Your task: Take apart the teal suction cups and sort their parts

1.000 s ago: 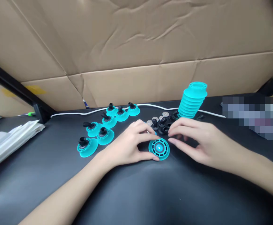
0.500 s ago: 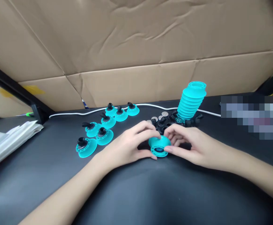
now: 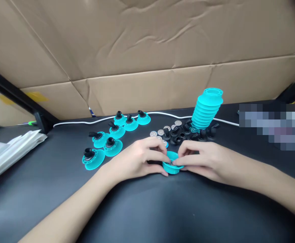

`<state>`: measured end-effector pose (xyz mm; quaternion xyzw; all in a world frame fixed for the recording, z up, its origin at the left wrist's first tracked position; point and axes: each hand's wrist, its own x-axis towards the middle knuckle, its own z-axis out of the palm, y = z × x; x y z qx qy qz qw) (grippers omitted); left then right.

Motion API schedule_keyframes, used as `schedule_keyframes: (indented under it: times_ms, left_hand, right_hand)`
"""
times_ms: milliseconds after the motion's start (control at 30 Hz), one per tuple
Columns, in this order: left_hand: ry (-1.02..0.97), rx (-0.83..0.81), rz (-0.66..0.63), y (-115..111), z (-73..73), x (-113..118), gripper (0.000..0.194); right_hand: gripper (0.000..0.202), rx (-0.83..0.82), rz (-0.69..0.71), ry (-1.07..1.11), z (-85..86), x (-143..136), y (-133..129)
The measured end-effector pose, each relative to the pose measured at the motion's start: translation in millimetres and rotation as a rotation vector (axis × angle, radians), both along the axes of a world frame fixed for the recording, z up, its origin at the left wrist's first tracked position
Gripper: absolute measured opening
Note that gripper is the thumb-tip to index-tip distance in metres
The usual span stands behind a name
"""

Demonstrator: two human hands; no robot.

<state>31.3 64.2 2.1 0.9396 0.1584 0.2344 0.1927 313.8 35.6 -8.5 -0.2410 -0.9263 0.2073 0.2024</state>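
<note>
Between both hands, low over the black tabletop, is a turquoise flared plastic cup (image 3: 173, 170), its wide opening facing up. My left hand (image 3: 147, 158) grips its left side, a fingertip reaching inside and the thumb low outside. My right hand (image 3: 203, 157) holds the right side, with a finger pressed into the opening too. What lies at the bottom of the cup is mostly hidden by the fingers. Just beyond are silver discs (image 3: 153, 134) and a cluster of black knobbed parts (image 3: 176, 131).
A tall leaning stack of turquoise cups (image 3: 206, 109) stands behind the black parts. On the left sit several turquoise cups with black knobs (image 3: 113, 147). A white cable (image 3: 86, 123) runs along the back by the cardboard (image 3: 147, 91). White packets (image 3: 13, 152) lie far left.
The turquoise cup has been turned over, so its wide opening now faces up instead of the narrow ringed end facing me. Fingers of both hands have moved inside it.
</note>
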Motion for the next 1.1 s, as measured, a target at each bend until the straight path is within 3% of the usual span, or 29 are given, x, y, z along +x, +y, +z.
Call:
schedule_keyframes:
  times_ms: [167, 500, 767, 1100]
  left_hand:
    - [-0.016, -0.007, -0.03, 1.1, -1.1, -1.7, 0.02]
    - [0.054, 0.08, 0.007, -1.0, -1.6, 4.1, 0.017]
    - [0.116, 0.087, 0.04, -3.8, -1.7, 3.3, 0.021]
    - [0.103, 0.093, 0.033, -3.9, -2.5, 5.4, 0.022]
  right_hand:
    - [0.036, 0.102, -0.032, -0.123, 3.8, 0.7, -3.0]
    - [0.029, -0.059, -0.15, -0.084, 4.2, -0.7, -1.6]
    - [0.031, 0.045, -0.088, -0.15, -4.0, -4.9, -3.2]
    - [0.029, 0.042, -0.075, -0.146, 2.2, -4.6, -7.3]
